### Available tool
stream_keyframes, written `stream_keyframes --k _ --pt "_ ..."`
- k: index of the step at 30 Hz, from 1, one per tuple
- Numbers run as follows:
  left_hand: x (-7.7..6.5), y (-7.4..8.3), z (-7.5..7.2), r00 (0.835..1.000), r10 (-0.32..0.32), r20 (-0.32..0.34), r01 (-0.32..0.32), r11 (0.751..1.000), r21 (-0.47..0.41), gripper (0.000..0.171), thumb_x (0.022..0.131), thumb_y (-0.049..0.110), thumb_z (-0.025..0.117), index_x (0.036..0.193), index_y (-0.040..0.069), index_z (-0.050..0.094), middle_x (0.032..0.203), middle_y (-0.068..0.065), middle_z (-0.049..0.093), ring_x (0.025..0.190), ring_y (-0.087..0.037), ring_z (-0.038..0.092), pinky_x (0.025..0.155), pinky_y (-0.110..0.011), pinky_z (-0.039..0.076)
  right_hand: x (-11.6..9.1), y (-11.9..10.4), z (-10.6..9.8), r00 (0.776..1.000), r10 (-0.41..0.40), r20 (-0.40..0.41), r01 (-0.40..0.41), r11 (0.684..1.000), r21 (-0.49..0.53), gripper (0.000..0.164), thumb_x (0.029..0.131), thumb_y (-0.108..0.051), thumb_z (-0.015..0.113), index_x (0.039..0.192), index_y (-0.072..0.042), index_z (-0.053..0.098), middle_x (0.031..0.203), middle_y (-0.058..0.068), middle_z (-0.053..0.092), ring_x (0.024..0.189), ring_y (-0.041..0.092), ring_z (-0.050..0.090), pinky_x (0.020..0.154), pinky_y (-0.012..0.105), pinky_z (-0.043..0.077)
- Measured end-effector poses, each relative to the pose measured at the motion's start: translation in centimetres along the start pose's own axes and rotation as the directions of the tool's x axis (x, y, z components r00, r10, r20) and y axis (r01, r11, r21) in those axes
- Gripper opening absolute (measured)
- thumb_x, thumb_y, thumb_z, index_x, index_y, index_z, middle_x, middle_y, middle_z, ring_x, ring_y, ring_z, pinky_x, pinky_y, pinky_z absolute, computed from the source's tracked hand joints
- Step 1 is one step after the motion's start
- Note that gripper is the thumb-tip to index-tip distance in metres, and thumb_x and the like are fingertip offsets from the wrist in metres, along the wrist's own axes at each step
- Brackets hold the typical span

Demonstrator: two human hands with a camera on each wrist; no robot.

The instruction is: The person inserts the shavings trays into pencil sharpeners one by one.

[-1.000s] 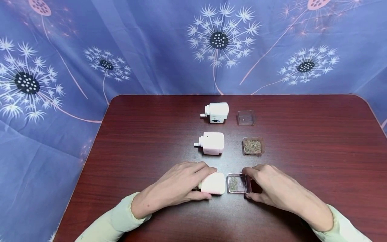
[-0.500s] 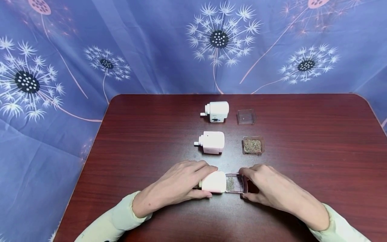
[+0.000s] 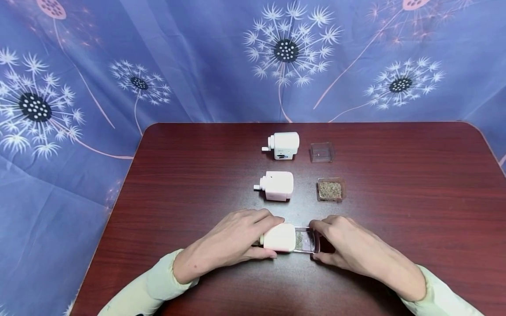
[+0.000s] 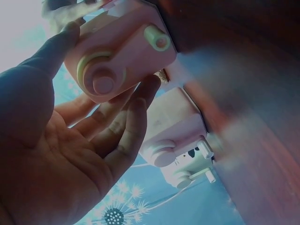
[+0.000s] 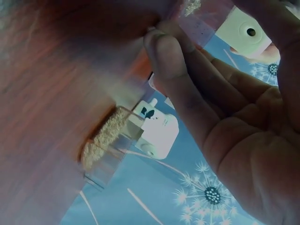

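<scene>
My left hand (image 3: 241, 237) grips a pale crank pencil sharpener (image 3: 279, 237) from its crank side, thumb on the near side and fingers on the far side. In the left wrist view its crank (image 4: 157, 40) faces the palm. The right hand (image 3: 352, 245) pinches the outer end of a clear shavings drawer (image 3: 307, 241). That drawer sits partly inside the sharpener's right side, with some shavings (image 3: 299, 240) in it. A round pencil hole (image 5: 251, 32) shows on the sharpener in the right wrist view.
Beyond the hands stand a pinkish sharpener (image 3: 279, 186) and a white sharpener (image 3: 286, 145), cranks leftward. Right of them lie a drawer full of shavings (image 3: 330, 190) and a clear drawer (image 3: 322, 152). A blue dandelion-print curtain (image 3: 213, 66) hangs behind the dark-red wooden table (image 3: 189, 175).
My right hand has moved left, sliding the drawer from just beside the sharpener to partly inside it. The left hand has stayed nearly still on the sharpener.
</scene>
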State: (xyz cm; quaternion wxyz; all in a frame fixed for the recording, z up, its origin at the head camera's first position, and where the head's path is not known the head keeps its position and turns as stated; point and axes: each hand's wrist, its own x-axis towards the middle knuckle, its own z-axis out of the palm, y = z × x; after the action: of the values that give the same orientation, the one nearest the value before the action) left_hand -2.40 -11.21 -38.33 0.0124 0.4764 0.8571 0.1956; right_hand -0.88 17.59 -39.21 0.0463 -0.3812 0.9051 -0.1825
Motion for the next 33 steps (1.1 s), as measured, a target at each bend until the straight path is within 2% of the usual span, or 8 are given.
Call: stream_keyframes --k 11,33 --pt "0.0 0.1 -0.1 1.0 -0.013 0.002 0.013 1.0 -0.015 0.061 0.086 0.054 0.066 0.134 0.018 0.055 0.109 0.013 0.054 0.084 0.0 0.045 0.073 -0.027 0.049 0.3 -0.3 0.3 1.0 -0.012 -0.013 0.012 1.0 0.009 0.04 0.071 -0.038 0.082 0.096 -0.014 0.061 0.074 -0.013 0.054 0.059 0.0 0.046 0.047 0.021 0.044" --pt "0.1 0.1 -0.1 1.0 -0.023 0.002 0.023 0.999 -0.031 0.061 0.085 0.054 0.067 0.133 0.019 0.056 0.106 0.014 0.053 0.079 0.001 0.043 0.069 -0.025 0.048 1.0 -0.9 1.0 0.999 -0.026 -0.043 0.026 1.0 0.0 0.037 0.071 -0.039 0.082 0.087 -0.017 0.058 0.07 -0.014 0.05 0.059 0.001 0.045 0.048 0.023 0.044"
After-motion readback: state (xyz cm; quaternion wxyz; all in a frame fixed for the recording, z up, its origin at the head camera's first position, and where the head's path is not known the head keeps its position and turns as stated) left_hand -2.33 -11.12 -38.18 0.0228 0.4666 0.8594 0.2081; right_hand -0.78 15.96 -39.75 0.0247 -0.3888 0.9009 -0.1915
